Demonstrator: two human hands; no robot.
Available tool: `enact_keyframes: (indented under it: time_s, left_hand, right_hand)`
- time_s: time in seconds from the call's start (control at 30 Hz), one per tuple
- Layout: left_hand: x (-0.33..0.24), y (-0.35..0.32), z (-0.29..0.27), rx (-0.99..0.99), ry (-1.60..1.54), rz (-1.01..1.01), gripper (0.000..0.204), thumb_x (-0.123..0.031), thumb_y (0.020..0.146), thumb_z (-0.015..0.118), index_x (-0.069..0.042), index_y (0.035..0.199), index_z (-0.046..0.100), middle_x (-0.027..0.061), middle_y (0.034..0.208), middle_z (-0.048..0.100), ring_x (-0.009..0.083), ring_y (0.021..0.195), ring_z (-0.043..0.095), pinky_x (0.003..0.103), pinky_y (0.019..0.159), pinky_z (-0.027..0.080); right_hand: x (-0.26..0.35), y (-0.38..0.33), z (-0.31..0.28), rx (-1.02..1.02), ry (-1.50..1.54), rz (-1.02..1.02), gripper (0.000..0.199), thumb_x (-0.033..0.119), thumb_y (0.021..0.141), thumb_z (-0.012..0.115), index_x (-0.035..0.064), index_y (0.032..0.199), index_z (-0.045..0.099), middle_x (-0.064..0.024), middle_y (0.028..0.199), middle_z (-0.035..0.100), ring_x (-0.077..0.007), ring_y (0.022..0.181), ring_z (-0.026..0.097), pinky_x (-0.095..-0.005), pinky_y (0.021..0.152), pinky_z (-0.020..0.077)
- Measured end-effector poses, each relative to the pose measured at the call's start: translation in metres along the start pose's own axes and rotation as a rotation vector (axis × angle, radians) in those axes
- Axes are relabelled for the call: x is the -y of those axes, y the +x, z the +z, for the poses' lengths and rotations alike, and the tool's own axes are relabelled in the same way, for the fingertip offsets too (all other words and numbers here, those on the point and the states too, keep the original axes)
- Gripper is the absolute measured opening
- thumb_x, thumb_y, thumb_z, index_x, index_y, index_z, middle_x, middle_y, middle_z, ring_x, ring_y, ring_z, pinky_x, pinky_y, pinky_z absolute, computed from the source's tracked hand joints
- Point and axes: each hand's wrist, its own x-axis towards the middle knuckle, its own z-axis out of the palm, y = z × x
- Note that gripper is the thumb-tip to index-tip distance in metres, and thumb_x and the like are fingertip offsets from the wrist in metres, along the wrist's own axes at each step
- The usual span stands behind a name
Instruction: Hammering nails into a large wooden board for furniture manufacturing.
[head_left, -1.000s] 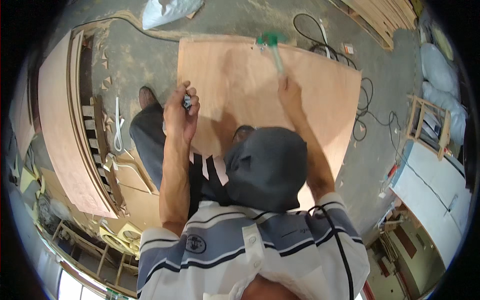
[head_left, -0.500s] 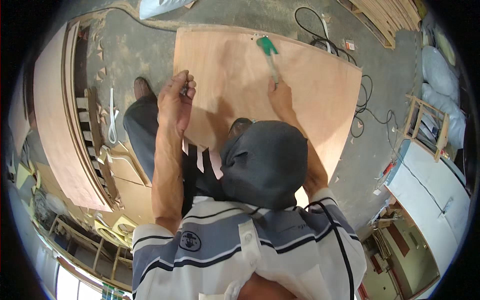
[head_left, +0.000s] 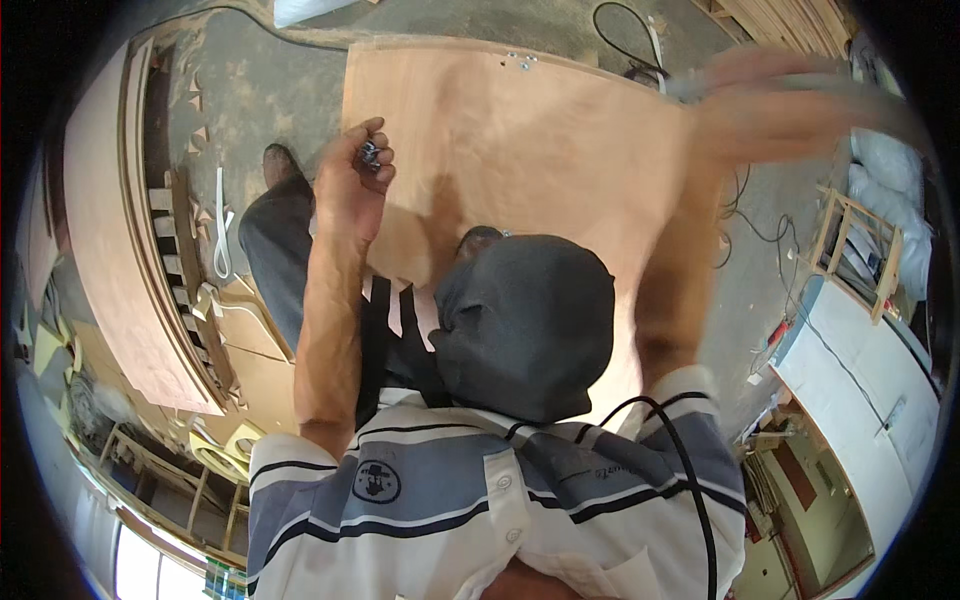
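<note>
My left hand (head_left: 352, 185) is raised over the left edge of a pale plywood panel (head_left: 590, 130), its fingers curled round several small shiny metal fittings (head_left: 370, 154). More small metal pieces (head_left: 521, 61) lie near the panel's far edge. Out past the panel's right side, high up, is my right hand (head_left: 765, 115), smeared by motion. A blurred grey streak, the handle of the hammer (head_left: 688, 86), runs through its fist. The hammer's green head cannot be made out now.
My dark-trousered knee (head_left: 525, 330) covers the panel's near part. Long boards (head_left: 130, 240) rest on a pallet at left. A black cable (head_left: 785, 245) winds over the floor at right, near a small wooden frame (head_left: 850, 245) and a pale-topped table (head_left: 860, 370).
My right hand has swung up and far to the right, taking the hammer off the panel's far edge. My left hand stays nearly in place, with the fittings showing more.
</note>
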Motion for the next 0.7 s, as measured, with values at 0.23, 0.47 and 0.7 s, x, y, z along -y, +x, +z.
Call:
enact_keyframes:
  time_s: [0.23,0.47,0.7]
  left_hand:
    - [0.011,0.01,0.002,0.057,-0.052,-0.004,0.026,-0.009,0.085,0.051,0.006,0.106,0.05,0.0065,0.084,0.053,0.0147,0.073,0.051,0.025,0.063,0.043]
    - [0.035,0.021,0.004,0.146,0.085,0.004,0.028,-0.008,0.088,0.054,0.006,0.112,0.049,0.0101,0.095,0.059,0.0163,0.082,0.057,0.026,0.073,0.049]
    - [0.065,0.053,-0.006,0.311,-0.093,-0.289,0.027,-0.013,0.091,0.053,0.004,0.112,0.052,0.0107,0.095,0.06,0.0151,0.08,0.058,0.025,0.071,0.051]
  right_hand:
    - [0.028,-0.196,0.09,0.229,-0.03,0.407,0.035,0.026,0.093,0.045,-0.0068,0.09,0.056,-0.0254,0.074,0.058,-0.0354,0.071,0.059,-0.0407,0.065,0.0441]
    - [0.046,-0.208,0.039,0.384,-0.052,0.643,0.042,0.033,0.095,0.038,-0.0048,0.086,0.055,-0.0283,0.076,0.056,-0.0432,0.073,0.056,-0.0448,0.064,0.0425]
    - [0.043,-0.227,0.053,0.375,0.013,0.616,0.041,0.033,0.095,0.041,-0.0053,0.085,0.052,-0.0272,0.072,0.055,-0.0425,0.067,0.055,-0.0435,0.061,0.0425]
